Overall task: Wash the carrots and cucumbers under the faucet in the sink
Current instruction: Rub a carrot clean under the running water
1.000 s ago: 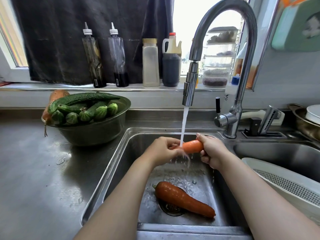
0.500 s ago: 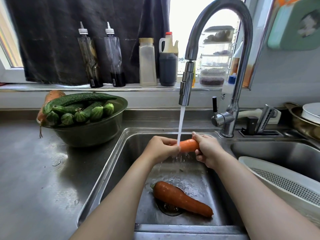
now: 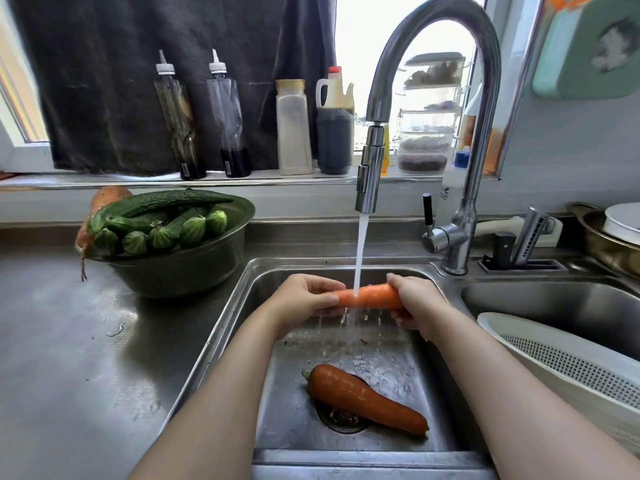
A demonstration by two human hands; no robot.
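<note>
Holds a slim orange carrot (image 3: 367,296) level over the stainless-steel sink basin (image 3: 225,323), long axis running 9 o'clock to 3 o'clock. Grips the 9 o'clock end with the left hand (image 3: 304,303), fingers curled round it. Grips the 3 o'clock end with the right hand (image 3: 415,303), fingers wrapped round it the same way, knuckles up. Takes a thin white stream of water (image 3: 360,254) at mid-length, straight below the spout of the tall curved chrome faucet (image 3: 370,174) at 12 o'clock. Sheds drops from the underside into the basin.

At 6 o'clock from the held carrot, on the wet basin floor: a thicker dark-orange carrot (image 3: 363,398), stem end toward 10 o'clock, tip toward 4 o'clock, lying partly over the round drain (image 3: 343,419), apart from both hands.

At 9 o'clock from the sink, on the steel counter (image 3: 69,358): a round metal bowl (image 3: 183,268) heaped with bumpy dark-green cucumbers (image 3: 159,216). At the bowl's 9 o'clock rim, a pale-orange carrot (image 3: 104,199), thin root tail hanging down outside.

At 4 o'clock, a white perforated plastic colander (image 3: 554,358) at the edge of the neighbouring basin. At 12 o'clock, along the window ledge (image 3: 104,181), a row of bottles (image 3: 294,133) in front of a dark curtain (image 3: 104,81).
</note>
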